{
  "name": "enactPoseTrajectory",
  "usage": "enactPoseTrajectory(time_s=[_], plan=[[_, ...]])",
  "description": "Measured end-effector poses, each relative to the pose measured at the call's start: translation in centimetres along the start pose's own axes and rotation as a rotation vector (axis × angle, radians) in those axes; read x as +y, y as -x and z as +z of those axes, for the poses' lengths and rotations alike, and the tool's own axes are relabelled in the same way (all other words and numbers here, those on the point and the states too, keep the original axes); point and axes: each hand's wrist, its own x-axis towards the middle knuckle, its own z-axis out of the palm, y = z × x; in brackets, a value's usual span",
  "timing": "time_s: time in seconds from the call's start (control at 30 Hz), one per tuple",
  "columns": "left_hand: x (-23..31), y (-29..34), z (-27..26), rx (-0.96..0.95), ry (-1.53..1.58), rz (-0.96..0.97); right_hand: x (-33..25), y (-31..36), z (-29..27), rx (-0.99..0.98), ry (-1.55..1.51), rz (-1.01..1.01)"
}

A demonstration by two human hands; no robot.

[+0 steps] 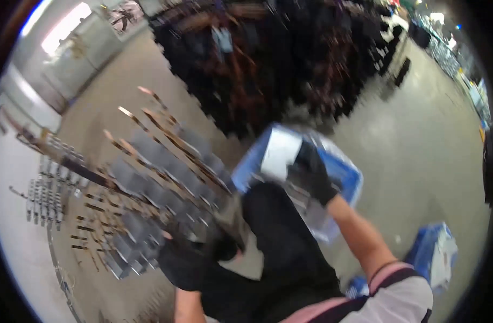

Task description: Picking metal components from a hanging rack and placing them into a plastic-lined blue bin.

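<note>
Far centre: long dark clothing rack [268,59], garments packed tight, detail blurred. Left: metal display stand [144,188] w/ rows of angled pegs, many carrying small grey packets; more packets on the white wall panel [20,237] far left.

Centre: blue plastic crate [346,172] on the pale floor, just right of the stand, clear bags inside. A second blue crate [432,253] sits near right, well apart.

Right hand [314,172], black glove, over the first crate, closed round a white packet [280,153], held above the crate's left rim. Left hand [184,264], also gloved, low by the stand's near pegs; motion blur, can't tell if it grips anything.

Judgement: step in hand = pulling stock from crate for the pegs. Next move calls for carrying the packet left to a peg, lining it up, left hand steadying.
</note>
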Motion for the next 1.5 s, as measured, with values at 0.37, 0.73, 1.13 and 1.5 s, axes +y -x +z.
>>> enactPoseTrajectory(time_s=[0.37, 0.73, 1.13, 1.5], plan=[[-6.9, 1.3, 4.7, 0.097, 0.060, 0.108, 18.2, 10.9, -13.2, -0.190, 0.825, 0.176], [-6.9, 1.0, 5.4, 0.073, -0.048, 0.208, 20.9, 13.0, -10.9, -0.479, 1.341, 0.404], [-6.9, 1.1, 5.9, 0.080, -0.117, 0.197, 25.1, 14.3, -12.2, -0.496, 1.459, 0.492], [-8.9, 0.3, 1.7, 0.154, 0.585, -0.226, 17.5, 6.6, -7.6, -0.567, 1.145, 0.158]])
